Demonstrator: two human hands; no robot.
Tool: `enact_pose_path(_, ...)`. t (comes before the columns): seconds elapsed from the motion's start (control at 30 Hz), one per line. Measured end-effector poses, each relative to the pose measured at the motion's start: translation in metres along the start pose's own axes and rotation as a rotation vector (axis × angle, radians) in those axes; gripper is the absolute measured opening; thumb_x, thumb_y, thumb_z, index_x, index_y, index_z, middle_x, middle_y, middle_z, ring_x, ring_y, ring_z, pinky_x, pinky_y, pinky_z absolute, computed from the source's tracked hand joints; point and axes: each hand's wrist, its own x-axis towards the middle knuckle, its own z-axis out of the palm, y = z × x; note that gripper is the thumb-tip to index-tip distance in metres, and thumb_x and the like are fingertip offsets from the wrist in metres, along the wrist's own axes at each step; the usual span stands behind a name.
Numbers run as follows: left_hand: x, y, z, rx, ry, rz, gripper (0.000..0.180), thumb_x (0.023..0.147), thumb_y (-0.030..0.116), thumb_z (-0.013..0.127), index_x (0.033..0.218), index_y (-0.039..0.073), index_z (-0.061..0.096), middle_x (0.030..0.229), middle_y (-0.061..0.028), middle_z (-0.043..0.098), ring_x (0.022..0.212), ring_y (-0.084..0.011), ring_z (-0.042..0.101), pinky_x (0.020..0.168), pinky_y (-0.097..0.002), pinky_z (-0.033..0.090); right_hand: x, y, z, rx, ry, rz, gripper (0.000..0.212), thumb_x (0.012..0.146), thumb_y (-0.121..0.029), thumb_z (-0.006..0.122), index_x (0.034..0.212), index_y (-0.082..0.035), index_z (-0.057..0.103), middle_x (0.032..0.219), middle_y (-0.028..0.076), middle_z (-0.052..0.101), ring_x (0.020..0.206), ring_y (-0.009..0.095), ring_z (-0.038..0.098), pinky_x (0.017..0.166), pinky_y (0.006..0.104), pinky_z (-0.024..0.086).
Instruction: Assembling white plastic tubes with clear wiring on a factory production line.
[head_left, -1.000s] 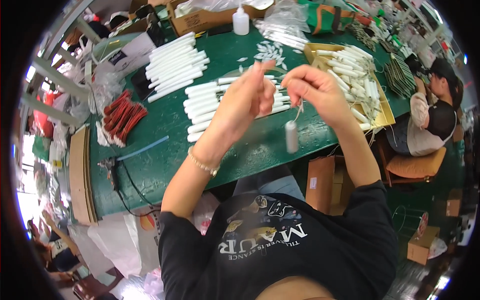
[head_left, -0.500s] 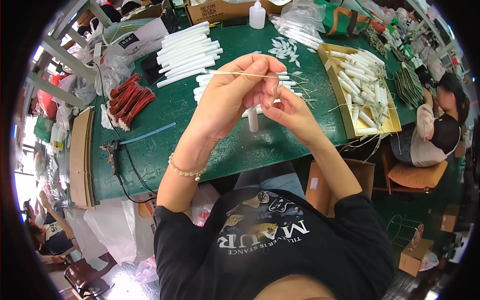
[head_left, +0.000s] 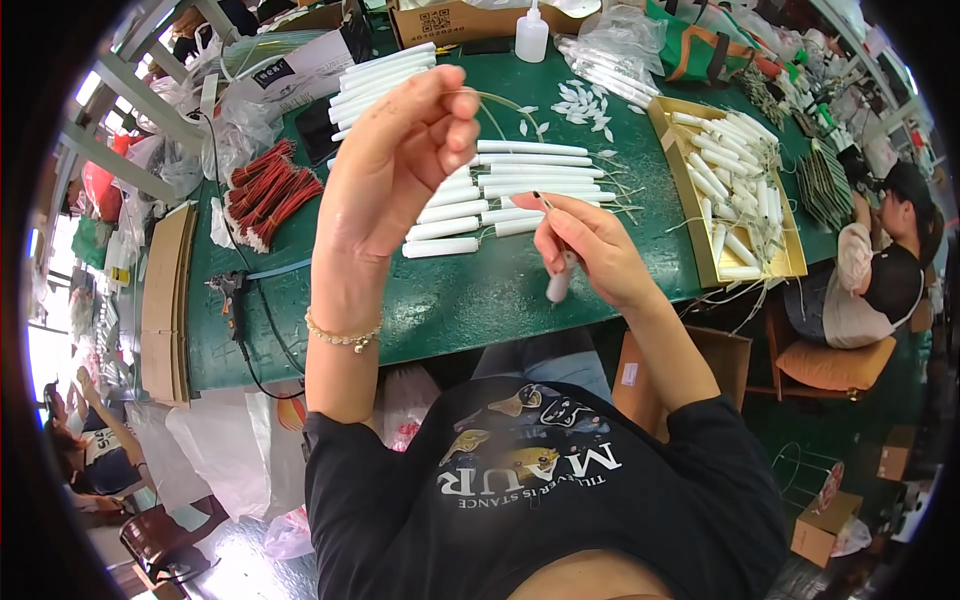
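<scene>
My left hand (head_left: 395, 165) is raised over the table, fingers curled and thumb and forefinger together. A thin pale strand (head_left: 510, 101) arcs to the right from its fingertips. Lower and to the right, my right hand (head_left: 592, 250) is closed around a short white candle-like tube (head_left: 559, 287); its lower end hangs below my fingers. A small dark tip (head_left: 538, 197) shows above that thumb. Beyond both hands, white tubes with thin wires (head_left: 540, 171) lie in rows, partly hidden by my left hand.
A yellow box (head_left: 693, 215) of wired white tubes stands at right. Small clear leaf-shaped pieces (head_left: 580, 102) and a white squeeze bottle (head_left: 531, 36) lie farther back. At left are red wire bundles (head_left: 270, 193) and a glue gun (head_left: 231, 296). A co-worker (head_left: 870, 265) sits at far right.
My hands have come apart: the left moved left and up, the right slightly down. The white tube, upright under my hands before, now hangs tilted from the right hand.
</scene>
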Motion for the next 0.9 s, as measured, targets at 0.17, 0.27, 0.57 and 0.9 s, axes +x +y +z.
enact_pose_path(0.17,-0.005,0.006,-0.014,0.248,0.018,0.094,0.032,0.093,0.026,0.040,0.101,-0.002,0.053,0.062,0.0002,0.049,0.046,-0.0042,0.037,0.042,-0.0164,0.028,-0.008,-0.004,-0.005,-0.051,0.027,0.018,0.033,0.092,-0.017,0.037,0.112,0.007,0.048,0.061,0.000,0.048,0.049,0.005,0.038,0.047,0.0163,0.032)
enact_pose_path(0.27,-0.006,0.007,-0.024,0.381,0.110,0.111,0.036,0.092,0.029,0.041,0.101,-0.003,0.055,0.052,0.0024,0.045,0.041,-0.0021,0.032,0.038,-0.0156,0.024,-0.010,-0.003,-0.011,-0.036,0.059,0.028,0.029,0.092,-0.018,0.040,0.104,0.006,0.052,0.059,0.000,0.048,0.048,0.004,0.037,0.046,0.0166,0.031)
enact_pose_path(0.57,-0.022,0.001,-0.057,0.405,-0.081,-0.004,0.043,0.094,0.033,0.034,0.098,-0.001,0.059,0.055,0.0014,0.045,0.044,-0.0036,0.035,0.041,-0.0166,0.028,-0.015,-0.001,-0.019,0.138,0.215,0.102,0.025,0.089,-0.018,0.046,0.096,0.004,0.055,0.057,-0.001,0.047,0.045,0.003,0.037,0.041,0.0165,0.030)
enact_pose_path(0.9,-0.036,-0.009,-0.065,0.296,-0.094,0.046,0.042,0.092,0.035,0.039,0.097,-0.002,0.058,0.063,-0.0007,0.042,0.053,-0.0090,0.037,0.049,-0.0204,0.032,-0.014,-0.003,-0.024,-0.085,0.270,0.084,0.016,0.085,-0.013,0.054,0.089,0.001,0.059,0.070,0.006,0.060,0.047,0.002,0.044,0.042,0.0149,0.034)
